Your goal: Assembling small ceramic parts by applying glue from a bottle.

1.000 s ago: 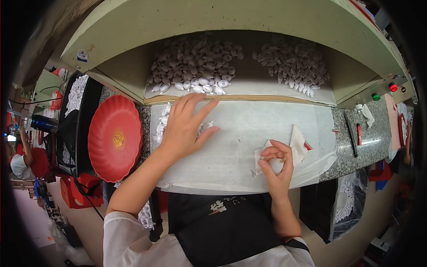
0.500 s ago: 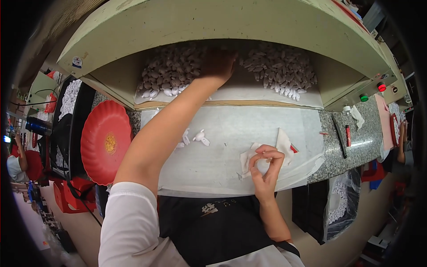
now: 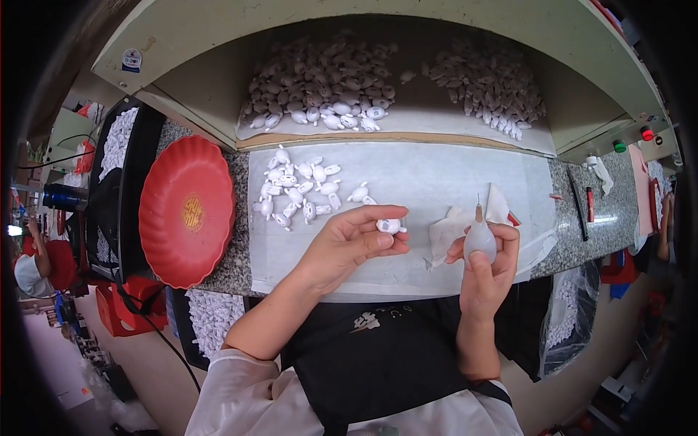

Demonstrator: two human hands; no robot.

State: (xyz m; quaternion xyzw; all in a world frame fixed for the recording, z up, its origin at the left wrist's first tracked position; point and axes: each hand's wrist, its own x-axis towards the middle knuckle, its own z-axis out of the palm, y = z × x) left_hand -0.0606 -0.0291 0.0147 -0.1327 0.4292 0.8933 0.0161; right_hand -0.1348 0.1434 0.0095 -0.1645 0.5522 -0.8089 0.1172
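Between the thumb and fingers of my left hand [image 3: 349,236] is a small white plastic figure part [image 3: 391,226], held above the papered work surface. My right hand [image 3: 488,272] grips a translucent squeeze bottle [image 3: 480,238] with its thin needle tip pointing up. A crumpled white cloth [image 3: 447,227] lies just behind that hand. To the left of my left hand, several joined white figures [image 3: 294,185] are scattered on the white paper [image 3: 407,178]. Deep in the booth sit a heap of rounded white parts [image 3: 320,83] and a heap of slimmer white parts [image 3: 491,83].
A pale green booth [image 3: 363,10] arches over the far side. On the left stands a red scalloped bowl [image 3: 187,240]; black crates of white parts flank the bench. A black stick [image 3: 579,203] and a red marker [image 3: 590,206] lie at right, below green and red buttons.
My left hand has come back from inside the booth and now holds a small white part. The right hand has turned so the bottle's needle points up. My view has shifted.
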